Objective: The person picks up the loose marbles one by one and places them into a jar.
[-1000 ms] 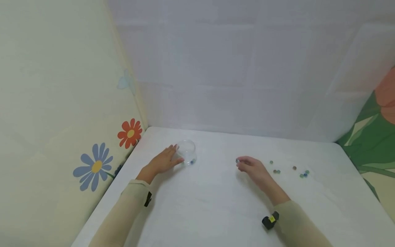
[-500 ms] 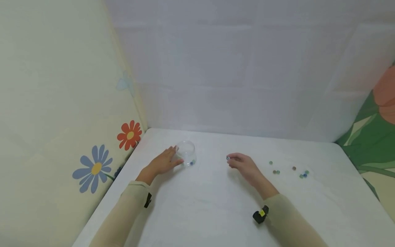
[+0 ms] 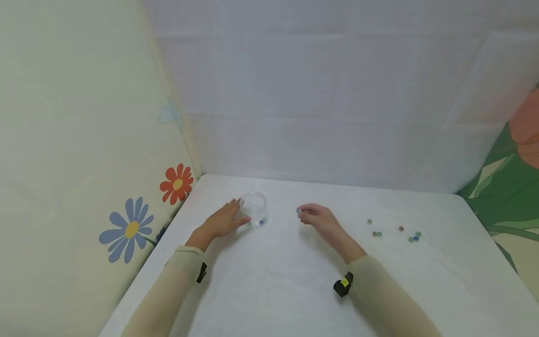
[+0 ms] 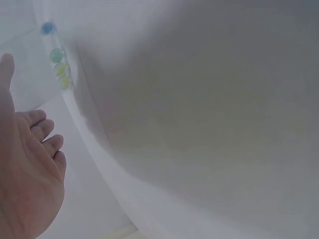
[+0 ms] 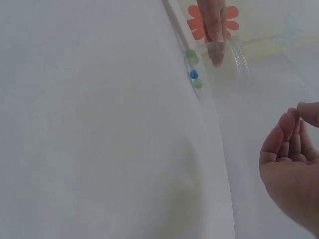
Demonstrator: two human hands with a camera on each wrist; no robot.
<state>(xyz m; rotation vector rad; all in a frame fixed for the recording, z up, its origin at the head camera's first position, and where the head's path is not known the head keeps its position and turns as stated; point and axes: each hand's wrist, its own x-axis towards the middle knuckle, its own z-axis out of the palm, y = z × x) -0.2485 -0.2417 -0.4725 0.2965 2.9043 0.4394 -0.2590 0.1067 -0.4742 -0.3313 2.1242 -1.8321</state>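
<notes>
A clear round cup (image 3: pixel 254 208) stands on the white table with several marbles at its bottom; blue, green and yellow ones (image 4: pixel 61 69) show through its wall in the left wrist view. My left hand (image 3: pixel 223 220) rests against its left side, thumb at the front and extended fingers towards the back. To the cup's right, my right hand (image 3: pixel 322 222) pinches a bluish glass marble (image 3: pixel 298 210) between thumb and fingertips, above the table. In the right wrist view that hand (image 5: pixel 291 159) hides the marble, and left fingers (image 5: pixel 214 27) show beside the cup (image 5: pixel 219 64).
Several loose marbles lie to the right on the table: a green one (image 3: pixel 369 221), a brown one (image 3: pixel 401 229) and small groups, including a blue one (image 3: pixel 416 238). White cloth (image 3: pixel 328 93) rises behind the table (image 3: pixel 269 290). A flower-printed wall (image 3: pixel 84 140) borders the left.
My right hand has moved left, nearer the cup, with the marble still between its fingertips. My left hand and the cup have stayed in place.
</notes>
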